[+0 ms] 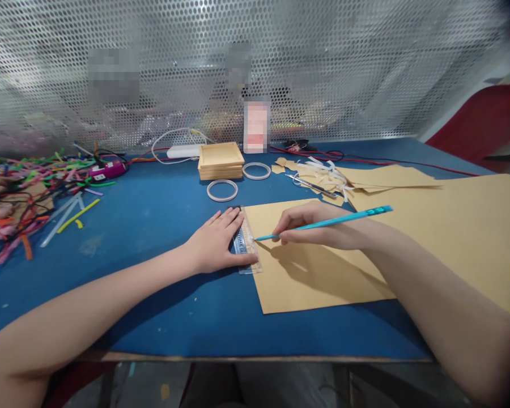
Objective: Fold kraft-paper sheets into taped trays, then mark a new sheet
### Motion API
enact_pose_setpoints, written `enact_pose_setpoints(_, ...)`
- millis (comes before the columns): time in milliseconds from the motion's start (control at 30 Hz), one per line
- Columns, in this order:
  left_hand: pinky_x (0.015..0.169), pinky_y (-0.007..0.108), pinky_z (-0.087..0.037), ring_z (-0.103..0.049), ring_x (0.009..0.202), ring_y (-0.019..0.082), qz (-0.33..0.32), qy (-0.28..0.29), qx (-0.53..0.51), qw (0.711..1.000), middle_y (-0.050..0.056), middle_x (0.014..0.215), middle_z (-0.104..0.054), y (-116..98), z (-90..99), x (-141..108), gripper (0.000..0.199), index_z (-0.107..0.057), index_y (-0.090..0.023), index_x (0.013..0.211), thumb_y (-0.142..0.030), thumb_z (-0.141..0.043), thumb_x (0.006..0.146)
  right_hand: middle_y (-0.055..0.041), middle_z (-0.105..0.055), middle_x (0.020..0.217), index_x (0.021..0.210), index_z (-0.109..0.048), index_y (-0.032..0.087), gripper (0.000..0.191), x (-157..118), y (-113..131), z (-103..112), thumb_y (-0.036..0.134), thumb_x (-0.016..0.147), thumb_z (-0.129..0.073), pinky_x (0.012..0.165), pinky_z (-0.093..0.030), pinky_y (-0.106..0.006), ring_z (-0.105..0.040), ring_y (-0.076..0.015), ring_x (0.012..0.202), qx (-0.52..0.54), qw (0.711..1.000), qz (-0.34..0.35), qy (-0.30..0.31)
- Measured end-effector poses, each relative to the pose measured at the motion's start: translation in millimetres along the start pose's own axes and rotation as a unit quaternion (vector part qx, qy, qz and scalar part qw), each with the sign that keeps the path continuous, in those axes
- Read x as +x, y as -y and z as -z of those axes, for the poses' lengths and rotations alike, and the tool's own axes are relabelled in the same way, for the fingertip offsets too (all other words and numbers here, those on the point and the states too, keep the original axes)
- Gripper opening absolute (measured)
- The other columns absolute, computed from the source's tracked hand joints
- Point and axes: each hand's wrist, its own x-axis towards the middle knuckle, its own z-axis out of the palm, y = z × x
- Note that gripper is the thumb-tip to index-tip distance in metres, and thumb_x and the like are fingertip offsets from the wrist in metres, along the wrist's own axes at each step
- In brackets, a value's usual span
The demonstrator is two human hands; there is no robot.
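Observation:
A sheet of tan kraft paper lies on the blue table before me. Along its left edge rests a clear plastic ruler, partly over the paper and partly over the table. My left hand is spread flat and presses on the ruler, fingers apart, covering part of it. In my right hand a light-blue pencil is pinched, slanting up to the right. The pencil's tip meets or nearly meets the paper by the ruler's right edge. My right hand's shadow falls across the sheet.
Behind the sheet are stacked shallow tan boxes and two tape rolls. Paper scraps, white strips and a craft knife lie back right. Larger kraft sheets spread rightward. Colourful pipe cleaners clutter the left. A perforated metal screen stands behind.

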Motion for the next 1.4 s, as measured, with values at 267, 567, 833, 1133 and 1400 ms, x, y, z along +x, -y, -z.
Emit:
enact_pose_setpoints(267,0.118,0.040,-0.009,-0.012,0.146,0.026,0.000,-0.016,0.002,1.000,0.013,0.157,-0.013,0,-0.3,0,0.101,-0.020,-0.008,0.151,-0.077,-0.042,0.081,-0.0058,-0.074,0.086,0.089,-0.069,0.018,0.017,0,-1,0,0.030,0.078,-0.065,0.073,-0.051,-0.031,-0.068,-0.0202,0.081,0.123,0.992,-0.013,0.037)
enact_pose_setpoints(567,0.118,0.042,-0.012,-0.016,0.144,0.029,-0.001,-0.021,0.021,1.000,0.016,0.156,-0.018,-14,-3.3,-19,0.100,-0.024,-0.006,0.149,-0.077,-0.042,0.081,-0.0005,-0.066,0.065,0.070,-0.063,0.018,0.019,22,-23,-21,0.033,0.071,-0.075,0.057,-0.047,-0.025,-0.059,-0.0112,0.059,0.273,0.955,0.006,-0.113)
enact_pose_setpoints(833,0.118,0.043,-0.012,-0.020,0.143,0.030,-0.031,-0.018,0.042,0.998,0.018,0.154,-0.021,-45,-5.3,-45,0.099,-0.029,-0.004,0.147,-0.079,-0.033,0.083,0.0022,-0.061,0.053,0.064,-0.050,0.019,0.033,29,-31,-37,0.040,0.072,-0.075,0.038,-0.035,-0.021,-0.049,-0.0082,0.041,0.233,0.967,-0.007,-0.098)
enact_pose_setpoints(1133,0.118,0.044,-0.011,-0.018,0.144,0.030,-0.024,0.005,0.036,0.999,0.017,0.154,-0.018,-52,-3.0,-49,0.100,-0.027,-0.004,0.148,-0.078,-0.034,0.082,0.0030,-0.060,0.052,0.064,-0.049,0.020,0.033,29,-28,-40,0.039,0.072,-0.075,0.039,-0.036,-0.022,-0.049,-0.0082,0.041,0.207,0.974,-0.019,-0.096)
enact_pose_setpoints(1400,0.119,0.043,-0.009,-0.017,0.144,0.029,-0.028,0.004,0.037,0.999,0.017,0.155,-0.018,-54,-4.6,-51,0.102,-0.026,-0.004,0.149,-0.080,-0.034,0.081,0.0035,-0.057,0.052,0.065,-0.051,0.019,0.029,28,-25,-39,0.036,0.073,-0.073,0.040,-0.035,-0.022,-0.048,-0.0076,0.042,0.190,0.977,0.008,-0.095)
